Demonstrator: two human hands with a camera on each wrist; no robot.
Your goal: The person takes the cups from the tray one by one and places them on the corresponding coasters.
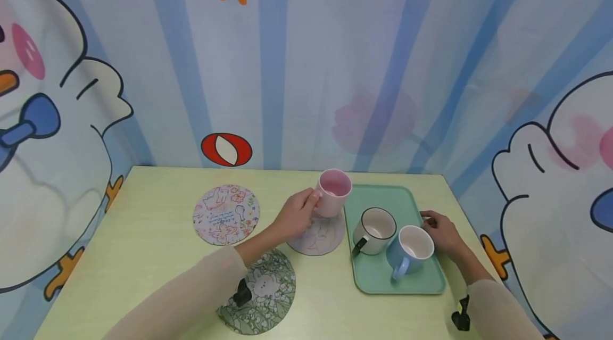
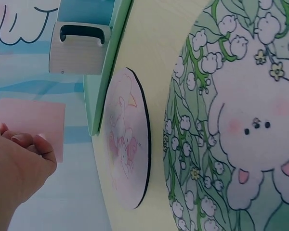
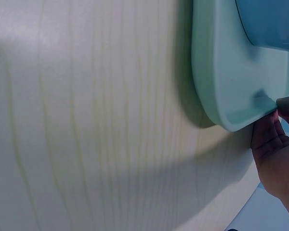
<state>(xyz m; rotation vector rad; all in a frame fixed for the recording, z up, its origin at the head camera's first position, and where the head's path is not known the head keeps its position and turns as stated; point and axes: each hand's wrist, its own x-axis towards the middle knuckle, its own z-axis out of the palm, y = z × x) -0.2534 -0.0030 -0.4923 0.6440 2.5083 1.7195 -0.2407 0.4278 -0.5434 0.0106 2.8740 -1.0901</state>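
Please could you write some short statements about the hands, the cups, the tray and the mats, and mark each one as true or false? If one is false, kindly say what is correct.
1. The left hand holds the pink cup. True.
2. The pink cup stands on the table. False: it is held up, above the table.
3. The right hand holds the edge of the green tray. True.
4. Three cups stand on the tray. False: only two do, the white cup and the blue cup.
5. The blue cup has a black handle. False: its handle is blue.
6. Three round mats lie on the table. True.
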